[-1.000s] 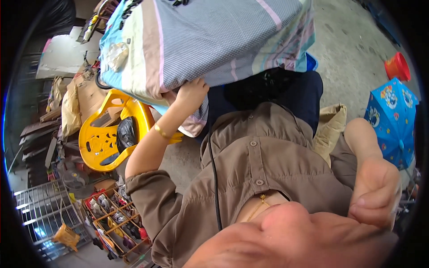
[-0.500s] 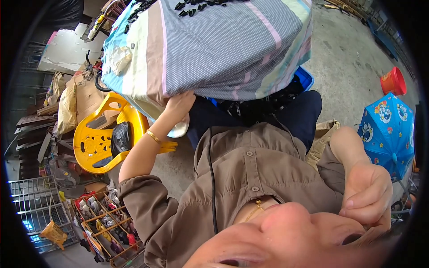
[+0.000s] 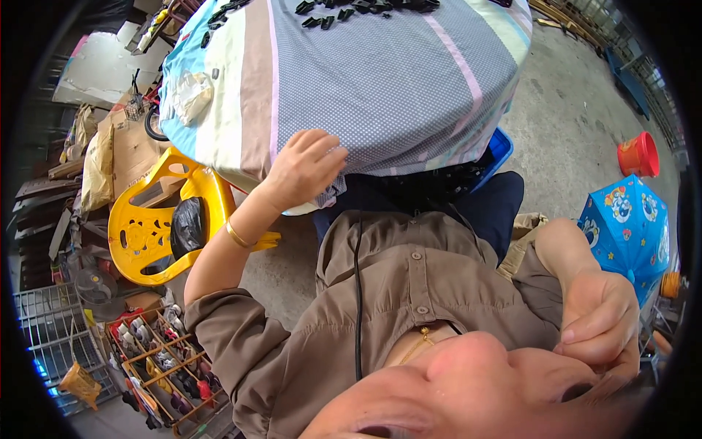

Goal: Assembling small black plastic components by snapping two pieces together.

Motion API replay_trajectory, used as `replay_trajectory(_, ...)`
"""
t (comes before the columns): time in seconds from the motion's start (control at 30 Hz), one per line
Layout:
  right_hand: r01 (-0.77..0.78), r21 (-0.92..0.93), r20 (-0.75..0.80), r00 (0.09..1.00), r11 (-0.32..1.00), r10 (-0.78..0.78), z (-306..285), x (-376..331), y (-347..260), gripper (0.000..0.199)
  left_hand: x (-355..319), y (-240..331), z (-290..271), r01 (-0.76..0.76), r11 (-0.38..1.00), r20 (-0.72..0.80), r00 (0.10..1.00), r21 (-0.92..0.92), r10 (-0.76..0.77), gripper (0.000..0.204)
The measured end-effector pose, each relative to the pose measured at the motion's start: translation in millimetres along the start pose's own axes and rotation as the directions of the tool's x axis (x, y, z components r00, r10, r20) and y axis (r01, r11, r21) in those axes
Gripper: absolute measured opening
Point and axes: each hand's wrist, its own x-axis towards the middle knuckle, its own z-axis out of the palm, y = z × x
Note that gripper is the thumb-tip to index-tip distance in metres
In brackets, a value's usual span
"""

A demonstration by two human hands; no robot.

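My left hand [image 3: 306, 168] is at the near edge of the table, over a striped and dotted tablecloth [image 3: 351, 95]. Its fingers are loosely bent and slightly apart, with nothing seen in them. My right hand [image 3: 601, 314] is raised at the right, close beside my head. Its fingers are curled in, and whatever they hold, if anything, is hidden. Several small black pieces [image 3: 344, 13] lie at the far side of the cloth. A clear plastic bag [image 3: 193, 96] with pale contents sits at the table's left side.
Under the table's near edge stands a blue crate [image 3: 500, 150] with black things inside. A yellow plastic chair [image 3: 131, 252] holding a black bag [image 3: 189, 225] is at the left. To the right are a blue umbrella [image 3: 621, 219] and a red bucket [image 3: 638, 155].
My left hand has let go of the tablecloth's edge and risen a little to the right. My right hand has stayed curled beside my head. The view has shifted slightly.
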Motion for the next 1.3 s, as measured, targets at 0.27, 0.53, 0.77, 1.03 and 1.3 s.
replay_trajectory(0.27,-0.021,0.077,-0.027,0.999,0.997,0.023,2,-9,19,0.014,-38,-30,11,0.264,0.964,-0.039,0.964,0.023,-0.263,0.042)
replay_trajectory(0.53,-0.154,0.154,0.031,0.988,0.976,0.151,-2,-19,18,0.016,-36,-31,15,0.244,0.968,-0.049,0.969,0.054,-0.241,0.044)
replay_trajectory(0.77,-0.261,0.159,0.102,0.964,0.952,0.247,-5,-28,20,0.042,-37,-31,19,0.241,0.967,-0.072,0.969,0.082,-0.235,0.044)
replay_trajectory(1.03,-0.294,0.148,0.127,0.953,0.944,0.277,-5,-32,36,0.026,-39,-29,17,0.290,0.956,-0.045,0.956,0.035,-0.288,0.046)
replay_trajectory(1.3,-0.279,0.156,0.133,0.956,0.948,0.260,-18,-42,81,0.009,-26,-33,6,0.334,0.941,0.224,0.922,-0.046,-0.316,0.068)
